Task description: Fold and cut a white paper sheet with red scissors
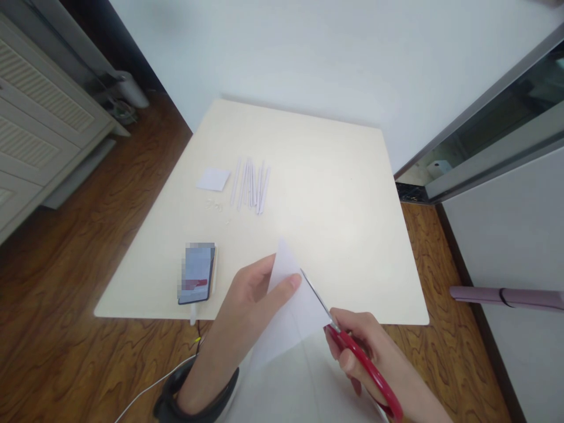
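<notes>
My left hand [253, 294] pinches a thin white sheet of paper [293, 311] at the table's [352, 205] six o'clock edge, thumb on top. My right hand [374, 358] is clenched through the red-handled scissors [352, 346], blades along the sheet's right edge. Slim white paper strips [251, 185] lie at eleven o'clock beside a small square scrap [214, 178], a flat phone [197, 272] at nine.

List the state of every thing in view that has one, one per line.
White paper sheet: held up, being cut along its right edge.
Red-handled scissors: blades against the sheet's edge.
Left hand: grip pinching the sheet.
Right hand: grip closed on the scissors.
Thin white paper strips: lying side by side.
Dark smartphone: flat, screen lit.
</notes>
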